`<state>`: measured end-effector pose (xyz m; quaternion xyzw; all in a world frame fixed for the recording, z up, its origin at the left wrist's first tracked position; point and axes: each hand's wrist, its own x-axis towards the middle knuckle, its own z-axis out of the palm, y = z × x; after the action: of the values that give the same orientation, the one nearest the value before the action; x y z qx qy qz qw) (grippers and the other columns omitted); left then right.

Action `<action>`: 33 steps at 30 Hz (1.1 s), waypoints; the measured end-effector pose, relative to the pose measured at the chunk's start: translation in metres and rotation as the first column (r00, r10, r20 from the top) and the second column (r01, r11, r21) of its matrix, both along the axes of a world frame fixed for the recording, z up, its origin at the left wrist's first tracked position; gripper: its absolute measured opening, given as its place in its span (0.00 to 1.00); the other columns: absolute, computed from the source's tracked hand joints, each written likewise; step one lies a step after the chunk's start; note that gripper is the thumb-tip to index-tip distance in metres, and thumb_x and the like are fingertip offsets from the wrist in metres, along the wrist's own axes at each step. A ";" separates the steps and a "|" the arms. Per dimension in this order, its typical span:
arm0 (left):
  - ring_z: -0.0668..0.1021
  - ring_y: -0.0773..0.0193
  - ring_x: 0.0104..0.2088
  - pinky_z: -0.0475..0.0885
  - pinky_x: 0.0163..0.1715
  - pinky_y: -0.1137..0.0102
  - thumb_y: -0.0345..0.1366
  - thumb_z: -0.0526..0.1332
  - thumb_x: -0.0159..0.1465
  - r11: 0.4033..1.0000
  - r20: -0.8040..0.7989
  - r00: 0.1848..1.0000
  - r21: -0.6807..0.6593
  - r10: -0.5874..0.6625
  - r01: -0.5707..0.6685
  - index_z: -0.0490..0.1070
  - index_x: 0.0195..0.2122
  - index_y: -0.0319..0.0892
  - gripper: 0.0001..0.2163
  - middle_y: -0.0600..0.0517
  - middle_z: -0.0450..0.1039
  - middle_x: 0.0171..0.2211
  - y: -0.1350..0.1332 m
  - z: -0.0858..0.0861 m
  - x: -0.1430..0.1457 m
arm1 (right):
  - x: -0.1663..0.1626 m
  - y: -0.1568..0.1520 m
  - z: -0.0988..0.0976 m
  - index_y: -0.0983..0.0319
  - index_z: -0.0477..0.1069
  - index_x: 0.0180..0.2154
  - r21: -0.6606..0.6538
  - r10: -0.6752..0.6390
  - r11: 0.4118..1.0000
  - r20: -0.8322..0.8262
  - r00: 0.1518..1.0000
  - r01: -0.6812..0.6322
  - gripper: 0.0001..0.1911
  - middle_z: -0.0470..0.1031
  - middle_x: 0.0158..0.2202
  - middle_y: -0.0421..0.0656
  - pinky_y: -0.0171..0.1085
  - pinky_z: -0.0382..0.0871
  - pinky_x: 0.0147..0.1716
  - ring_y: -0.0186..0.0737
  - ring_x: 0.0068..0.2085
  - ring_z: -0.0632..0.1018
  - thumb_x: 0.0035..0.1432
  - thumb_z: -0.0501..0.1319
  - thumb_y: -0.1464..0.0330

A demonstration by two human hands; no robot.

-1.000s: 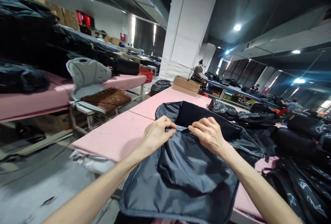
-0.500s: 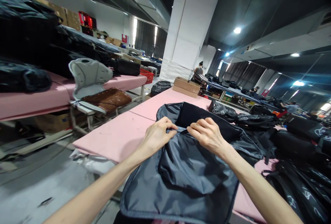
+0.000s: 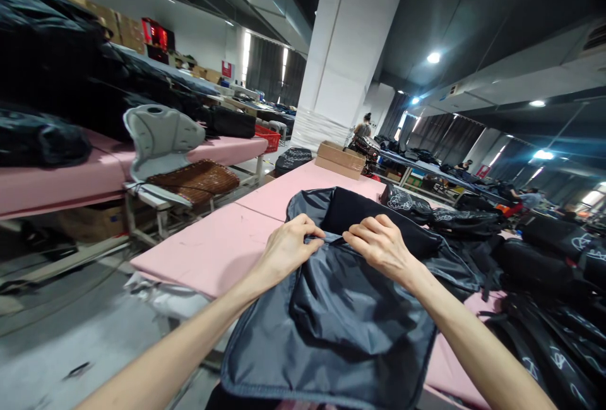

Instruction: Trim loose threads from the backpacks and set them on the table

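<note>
Bag (image 3: 350,309) lies open, near side spread twd me, far part on pink table (image 3: 213,243). My L hand (image 3: 291,243) & R hand (image 3: 381,243) both pinch its inner edge (image 3: 332,236), thumbs to fingers, slightly apart, prob. to hold that stretch taut btwn them.

Slim bare forearms (image 3: 199,328), slender bare fingers (image 3: 367,240), dark clothing (image 3: 227,400) below

Grey chair (image 3: 163,135) with brown seat cover (image 3: 196,180) beside pink table (image 3: 57,189), cardboard box (image 3: 339,163) near white pillar (image 3: 353,50)
</note>
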<state>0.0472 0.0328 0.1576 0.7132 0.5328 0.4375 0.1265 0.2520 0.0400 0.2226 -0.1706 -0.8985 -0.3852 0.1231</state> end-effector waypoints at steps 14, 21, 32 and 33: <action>0.64 0.51 0.58 0.55 0.56 0.50 0.30 0.53 0.61 0.908 -0.213 0.948 0.395 0.237 -0.139 0.67 0.50 0.45 0.16 0.44 0.69 0.51 -0.006 -0.110 -0.095 | 0.135 -0.024 -0.057 0.59 0.72 0.39 -0.523 -0.503 0.846 -0.848 0.166 -0.106 0.15 0.74 0.37 0.44 0.40 0.67 0.38 0.42 0.37 0.74 0.51 0.62 0.59; 0.66 0.62 0.57 0.50 0.61 0.57 0.25 0.50 0.61 0.709 -0.613 0.577 0.039 -0.540 0.704 0.64 0.53 0.57 0.23 0.53 0.68 0.54 -0.005 -0.044 -0.056 | 0.181 -0.071 -0.067 0.58 0.72 0.42 -0.458 -0.515 0.853 -0.818 -0.258 -0.252 0.25 0.72 0.37 0.40 0.34 0.67 0.35 0.35 0.35 0.73 0.40 0.69 0.59; 0.74 0.60 0.46 0.61 0.57 0.64 0.26 0.46 0.63 0.613 -0.728 0.508 0.153 -0.461 0.775 0.73 0.43 0.44 0.17 0.45 0.75 0.41 -0.036 -0.046 -0.033 | 0.175 -0.080 -0.083 0.59 0.75 0.37 -0.683 -0.686 0.725 -0.728 -0.005 -0.089 0.19 0.76 0.37 0.41 0.37 0.66 0.40 0.44 0.41 0.73 0.46 0.64 0.55; 0.74 0.60 0.46 0.62 0.56 0.64 0.26 0.46 0.64 0.620 -0.700 0.512 0.126 -0.498 0.775 0.73 0.42 0.44 0.17 0.45 0.75 0.41 -0.037 -0.045 -0.035 | 0.170 -0.078 -0.083 0.60 0.75 0.38 -0.681 -0.685 0.724 -0.728 0.000 -0.109 0.19 0.75 0.36 0.42 0.37 0.66 0.39 0.43 0.40 0.73 0.46 0.64 0.55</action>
<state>0.0123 -0.0038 0.1125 0.9684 0.1240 0.2099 -0.0529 0.4223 -0.0379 0.1394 -0.6058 -0.5704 0.1056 0.5446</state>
